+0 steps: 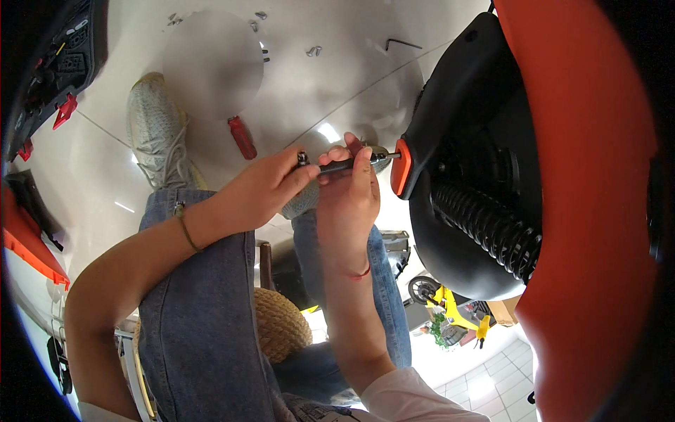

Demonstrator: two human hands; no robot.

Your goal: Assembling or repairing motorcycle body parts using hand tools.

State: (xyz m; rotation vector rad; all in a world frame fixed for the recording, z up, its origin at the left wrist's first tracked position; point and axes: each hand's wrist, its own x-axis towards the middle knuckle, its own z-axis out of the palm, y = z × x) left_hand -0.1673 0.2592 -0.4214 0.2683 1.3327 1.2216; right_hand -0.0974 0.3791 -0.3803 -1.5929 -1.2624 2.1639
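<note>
A black-shafted driver (336,167) lies roughly level between my hands, its thin metal tip meeting the small orange piece (401,169) on a black plastic fender (464,84). My left hand (271,184) is closed on the driver's left end, where a shiny metal head shows beside the fingers. Farther along, my right hand (349,186) holds the shaft close to the tip, thumb on one side and fingers curled on the other. The exact contact at the orange piece is too small to make out.
A black coil spring (485,228) and a large orange body panel (590,176) stand at the right. On the floor lie a red-handled tool (242,138), a hex key (403,44) and several loose screws (313,51). A black tool case (60,70) sits far left.
</note>
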